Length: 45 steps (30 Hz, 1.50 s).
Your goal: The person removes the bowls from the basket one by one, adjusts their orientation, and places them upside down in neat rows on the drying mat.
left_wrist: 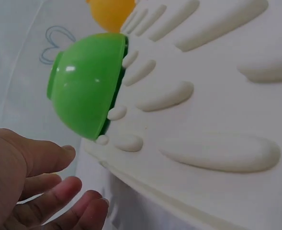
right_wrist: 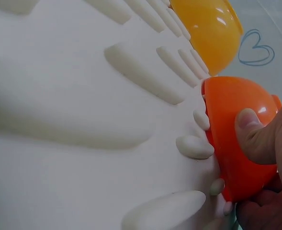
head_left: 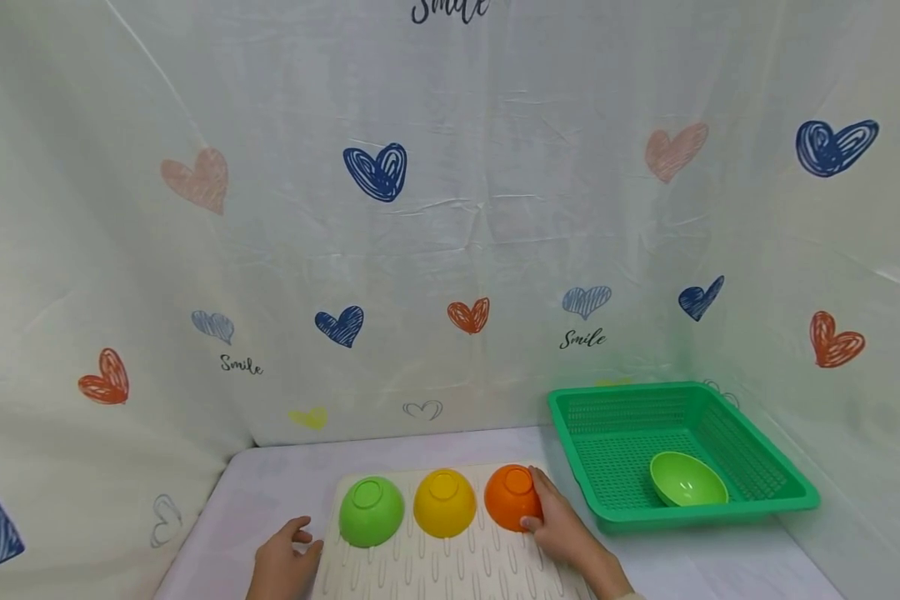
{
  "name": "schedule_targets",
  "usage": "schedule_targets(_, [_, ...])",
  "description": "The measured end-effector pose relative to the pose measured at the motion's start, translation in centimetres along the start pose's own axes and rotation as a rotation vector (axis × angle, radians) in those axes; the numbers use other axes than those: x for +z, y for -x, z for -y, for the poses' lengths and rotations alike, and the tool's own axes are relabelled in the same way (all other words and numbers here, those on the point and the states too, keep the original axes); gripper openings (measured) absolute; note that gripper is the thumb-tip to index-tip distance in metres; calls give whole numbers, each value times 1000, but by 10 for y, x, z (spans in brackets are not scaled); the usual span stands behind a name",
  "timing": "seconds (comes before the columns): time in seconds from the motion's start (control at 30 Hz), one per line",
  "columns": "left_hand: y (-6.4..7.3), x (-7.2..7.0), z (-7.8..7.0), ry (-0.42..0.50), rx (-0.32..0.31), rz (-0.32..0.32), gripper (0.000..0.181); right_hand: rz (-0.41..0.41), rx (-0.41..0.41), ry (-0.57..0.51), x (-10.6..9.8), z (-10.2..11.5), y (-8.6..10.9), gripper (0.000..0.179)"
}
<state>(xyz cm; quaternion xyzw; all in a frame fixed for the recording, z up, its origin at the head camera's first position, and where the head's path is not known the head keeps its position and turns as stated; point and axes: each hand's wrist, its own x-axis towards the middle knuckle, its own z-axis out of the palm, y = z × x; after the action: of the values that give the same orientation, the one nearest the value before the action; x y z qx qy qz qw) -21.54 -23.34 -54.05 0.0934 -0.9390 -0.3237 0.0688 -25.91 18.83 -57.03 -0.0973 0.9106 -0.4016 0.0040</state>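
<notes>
Three bowls lie upside down in a row along the far side of a cream ridged drying mat (head_left: 435, 575). The green bowl (head_left: 371, 512) is on the left, the yellow bowl (head_left: 445, 503) in the middle and the orange bowl (head_left: 512, 498) on the right. My right hand (head_left: 564, 525) grips the orange bowl at its right side; the thumb (right_wrist: 251, 127) presses on its outer wall in the right wrist view. Beside the mat's left edge is my left hand (head_left: 287, 562), fingers relaxed and holding nothing, apart from the green bowl.
A green plastic basket (head_left: 596, 467) stands at the right behind my right hand. Inside it a light green bowl (head_left: 686, 481) leans tilted, its opening showing. A white curtain (head_left: 450, 250) printed with hearts hangs behind and beside the table (head_left: 232, 517).
</notes>
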Motion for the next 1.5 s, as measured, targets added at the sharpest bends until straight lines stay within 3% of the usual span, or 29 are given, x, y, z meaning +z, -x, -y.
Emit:
schedule_targets(0.33, [-8,14,3,3,12,53,32,-2,-11,5,-2,1,1,84])
schedule_targets(0.63, [-15,10,-5,-20,-115,146,11,1,-13,73,-7,9,2,87])
schedule_targets(0.9, [-12,1,-14,-71,-111,150,7,-47,-144,132,-22,37,14,94])
schedule_targets(1.13, [-10,1,-15,-44,-138,153,7,-26,-232,80,-56,70,15,92])
schedule_targets(1.27, [-10,1,-15,-27,-157,158,7,-115,-307,135,-85,82,10,91])
schedule_targets(1.37, [-10,0,-15,-8,-167,165,7,-166,-317,167,-110,84,3,90])
schedule_targets(1.5, [-10,2,-14,6,-175,171,7,-165,-266,199,-145,73,-11,90])
